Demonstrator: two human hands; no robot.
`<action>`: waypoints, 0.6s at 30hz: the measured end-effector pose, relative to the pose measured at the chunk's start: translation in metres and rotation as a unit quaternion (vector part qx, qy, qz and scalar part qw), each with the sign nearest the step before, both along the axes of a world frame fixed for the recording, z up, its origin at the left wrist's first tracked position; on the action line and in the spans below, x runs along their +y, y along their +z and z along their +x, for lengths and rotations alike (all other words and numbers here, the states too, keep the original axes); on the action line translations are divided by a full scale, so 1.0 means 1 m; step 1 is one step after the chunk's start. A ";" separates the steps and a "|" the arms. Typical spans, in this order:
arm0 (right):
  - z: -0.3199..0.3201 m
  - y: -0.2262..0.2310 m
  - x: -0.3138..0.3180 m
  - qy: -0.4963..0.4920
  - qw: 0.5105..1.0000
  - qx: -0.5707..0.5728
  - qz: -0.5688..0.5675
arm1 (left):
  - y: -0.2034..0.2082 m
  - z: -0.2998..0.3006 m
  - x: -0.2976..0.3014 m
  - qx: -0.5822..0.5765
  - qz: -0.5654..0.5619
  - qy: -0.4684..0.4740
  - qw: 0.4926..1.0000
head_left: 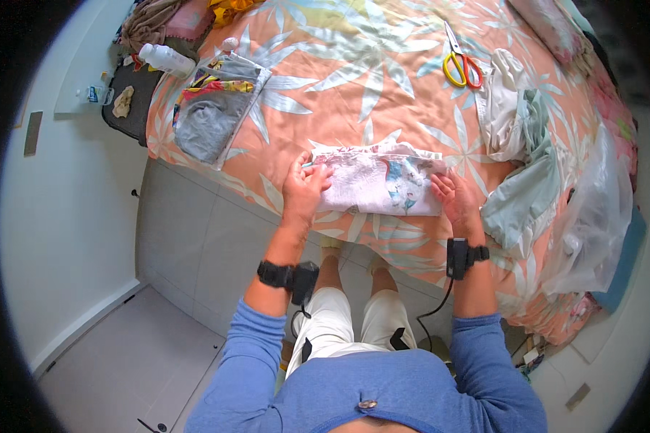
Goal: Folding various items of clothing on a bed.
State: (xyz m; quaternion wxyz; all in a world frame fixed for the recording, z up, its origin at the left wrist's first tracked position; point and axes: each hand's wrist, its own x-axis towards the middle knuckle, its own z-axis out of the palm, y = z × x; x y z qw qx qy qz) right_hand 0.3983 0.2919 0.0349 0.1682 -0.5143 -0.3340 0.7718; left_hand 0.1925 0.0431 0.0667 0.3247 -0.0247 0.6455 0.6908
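Note:
A folded white cloth (354, 182) with a pinkish and blue print lies along the near edge of the bed, right in front of me. My left hand (305, 186) is closed at its left end, the fingers curled over the side. A small light-blue bit shows by those fingers; its kind is unclear. At the opposite end my right hand (456, 198) grips the cloth's side with bent fingers. The undersides of both grips are hidden. Each wrist wears a black strapped device with a cable.
Scissors (460, 68) with yellow and red handles lie beyond the cloth. To the right are crumpled white and pale-green garments (525, 151) and a clear plastic bag (588, 216). A folded grey garment (211, 119) and a white bottle (167, 60) lie left on the patterned bedspread (361, 86).

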 end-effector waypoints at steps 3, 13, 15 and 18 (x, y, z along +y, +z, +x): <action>-0.009 0.013 -0.030 0.082 0.925 -0.151 0.340 | 0.005 0.032 -0.013 0.441 -0.183 -0.154 0.865; -0.042 -0.023 -0.067 0.451 0.520 -0.254 0.679 | -0.071 0.044 0.019 0.561 -0.293 -0.399 0.663; -0.037 -0.033 -0.061 0.440 0.488 -0.255 0.709 | -0.078 0.040 0.014 0.554 -0.295 -0.404 0.665; -0.025 -0.041 -0.047 0.435 0.501 -0.304 0.683 | -0.080 0.036 0.006 0.549 -0.326 -0.366 0.677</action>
